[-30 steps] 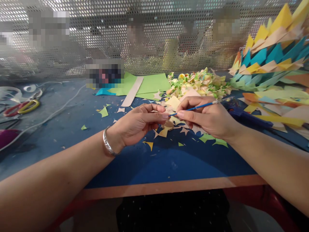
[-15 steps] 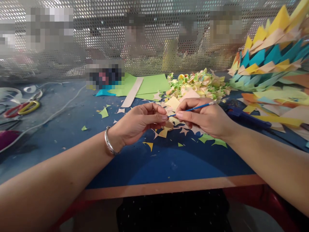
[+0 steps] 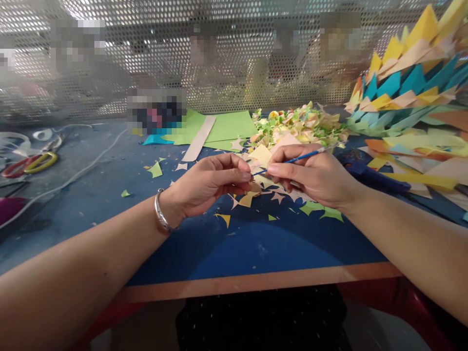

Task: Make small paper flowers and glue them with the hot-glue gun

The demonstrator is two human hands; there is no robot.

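Observation:
Between the thumb and fingers of my right hand (image 3: pixel 305 170) is a slim blue stick (image 3: pixel 303 157), slanting up to the right and ending in a pale, thin tip. Its lower left end reaches the fingertips of my left hand (image 3: pixel 223 180), which are pinched together. Whatever lies in that pinch is hidden by the fingers. A silver bracelet circles the left wrist. Beneath and behind both hands lie paper scraps (image 3: pixel 248 199) in cream, yellow and green, some with curved, pointed edges.
Behind the hands rises a heap of small folded paper pieces (image 3: pixel 300 124), beside green sheets (image 3: pixel 234 126) and a pale strip (image 3: pixel 200 139). Right are a dark blue tool (image 3: pixel 376 178) and layered paper spikes (image 3: pixel 405 83). Scissors (image 3: pixel 40 163) and a white cord (image 3: pixel 78 178) lie left. Perforated metal (image 3: pixel 226 92) borders the back.
The view has shifted slightly. Both hands keep nearly the same pose, and the blue stick's upper end now shows more of its pale tip.

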